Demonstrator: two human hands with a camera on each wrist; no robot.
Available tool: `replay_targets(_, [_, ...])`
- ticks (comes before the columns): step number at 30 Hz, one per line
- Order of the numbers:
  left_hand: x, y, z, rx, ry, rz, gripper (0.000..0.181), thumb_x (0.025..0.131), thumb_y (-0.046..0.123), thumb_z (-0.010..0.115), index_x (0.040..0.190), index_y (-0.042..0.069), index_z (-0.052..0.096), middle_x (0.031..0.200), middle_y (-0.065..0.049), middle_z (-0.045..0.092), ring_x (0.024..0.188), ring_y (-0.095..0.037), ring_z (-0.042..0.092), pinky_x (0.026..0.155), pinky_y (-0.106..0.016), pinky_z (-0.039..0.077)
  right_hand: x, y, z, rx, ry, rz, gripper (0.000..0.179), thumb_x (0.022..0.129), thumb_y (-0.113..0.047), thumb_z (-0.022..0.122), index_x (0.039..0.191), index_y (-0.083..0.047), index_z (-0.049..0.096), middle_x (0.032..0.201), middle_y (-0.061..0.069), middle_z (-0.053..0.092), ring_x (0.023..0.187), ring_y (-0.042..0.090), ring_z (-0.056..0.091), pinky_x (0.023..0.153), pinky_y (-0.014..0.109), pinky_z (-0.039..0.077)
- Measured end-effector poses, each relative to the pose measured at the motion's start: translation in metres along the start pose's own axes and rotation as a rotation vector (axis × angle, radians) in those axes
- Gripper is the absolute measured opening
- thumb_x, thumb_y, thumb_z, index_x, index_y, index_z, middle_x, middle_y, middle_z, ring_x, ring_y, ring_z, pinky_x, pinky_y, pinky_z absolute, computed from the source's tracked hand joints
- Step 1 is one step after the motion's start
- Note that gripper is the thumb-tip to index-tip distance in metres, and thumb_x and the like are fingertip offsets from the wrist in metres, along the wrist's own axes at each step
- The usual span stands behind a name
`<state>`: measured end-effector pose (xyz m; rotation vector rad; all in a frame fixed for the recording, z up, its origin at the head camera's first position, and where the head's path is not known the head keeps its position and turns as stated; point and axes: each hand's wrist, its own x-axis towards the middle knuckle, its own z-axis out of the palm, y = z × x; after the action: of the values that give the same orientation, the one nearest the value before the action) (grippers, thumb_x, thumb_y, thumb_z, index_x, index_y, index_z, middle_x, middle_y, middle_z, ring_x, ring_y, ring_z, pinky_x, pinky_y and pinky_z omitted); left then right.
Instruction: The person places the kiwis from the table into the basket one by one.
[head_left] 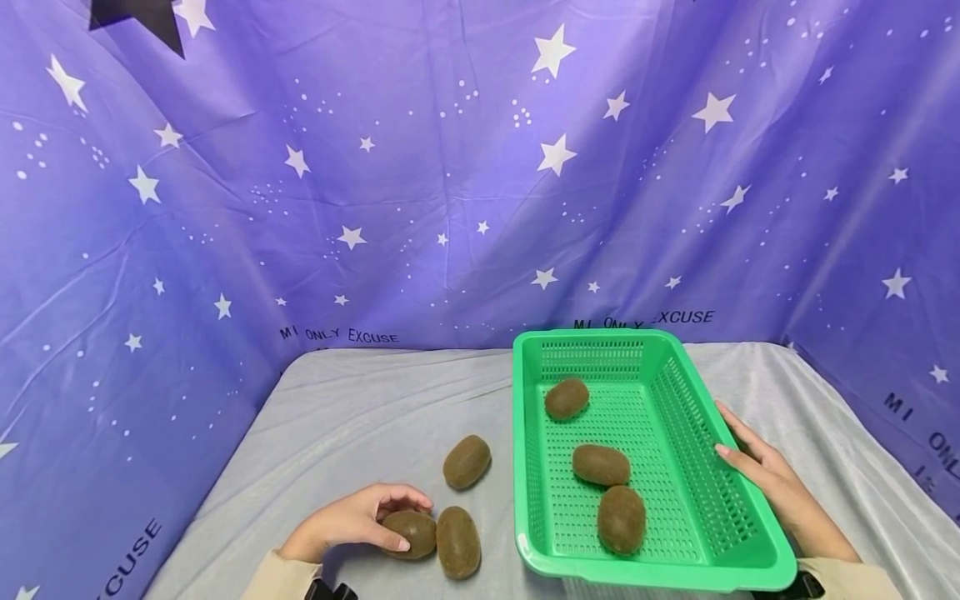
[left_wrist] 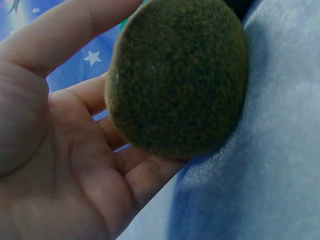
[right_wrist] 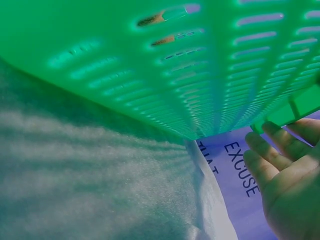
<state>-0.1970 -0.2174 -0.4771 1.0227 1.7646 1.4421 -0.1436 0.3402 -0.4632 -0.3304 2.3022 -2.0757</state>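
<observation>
Foremost, the left hand [head_left: 352, 521] is grasping a kiwifruit [head_left: 415, 532], thumb lying on its near side, fingers curving behind; a second kiwifruit [head_left: 459, 543] is abutting it. Farther away, the right hand [head_left: 783, 487], fingers loosely extended, is touching a green basket [head_left: 637, 567].

Worktop [head_left: 375, 400]: basket [head_left: 652, 573] nearer right edge, three kiwis [head_left: 602, 465] inside; three more kiwis [head_left: 467, 462] left of it, two nearest front edge apparently touching.
</observation>
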Motion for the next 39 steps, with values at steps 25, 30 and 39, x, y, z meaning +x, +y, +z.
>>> replay_targets(25, [0.000, -0.001, -0.003, 0.053, -0.040, -0.019, 0.047, 0.080, 0.005, 0.072, 0.123, -0.002, 0.054, 0.116, -0.006, 0.061, 0.103, -0.009, 0.057, 0.090, -0.023, 0.045, -0.001, -0.002, -0.001, -0.058, 0.025, 0.058, 0.060, 0.102, -0.015, 0.037, 0.153, -0.023, 0.006, 0.148, -0.018, 0.020, 0.108, -0.006, 0.052, 0.081, 0.023, 0.051])
replay_targets(30, [-0.001, 0.002, -0.005, 0.056, -0.031, -0.019, 0.048, 0.079, 0.005, 0.073, 0.122, -0.003, 0.054, 0.116, -0.003, 0.061, 0.103, -0.008, 0.057, 0.089, -0.022, 0.045, -0.002, -0.001, -0.001, -0.018, 0.017, 0.056, 0.059, 0.102, -0.014, 0.036, 0.153, -0.023, 0.006, 0.140, -0.021, 0.028, 0.103, 0.003, 0.058, 0.077, 0.032, 0.054])
replay_targets(39, [0.001, 0.009, -0.009, 0.127, -0.012, 0.033, 0.047, 0.079, 0.003, 0.072, 0.123, 0.001, 0.055, 0.115, -0.004, 0.061, 0.100, -0.007, 0.057, 0.087, -0.023, 0.047, -0.002, 0.000, -0.001, -0.019, 0.013, 0.061, 0.059, 0.102, -0.014, 0.035, 0.153, -0.023, 0.005, 0.140, -0.019, 0.027, 0.102, 0.005, 0.059, 0.076, 0.033, 0.055])
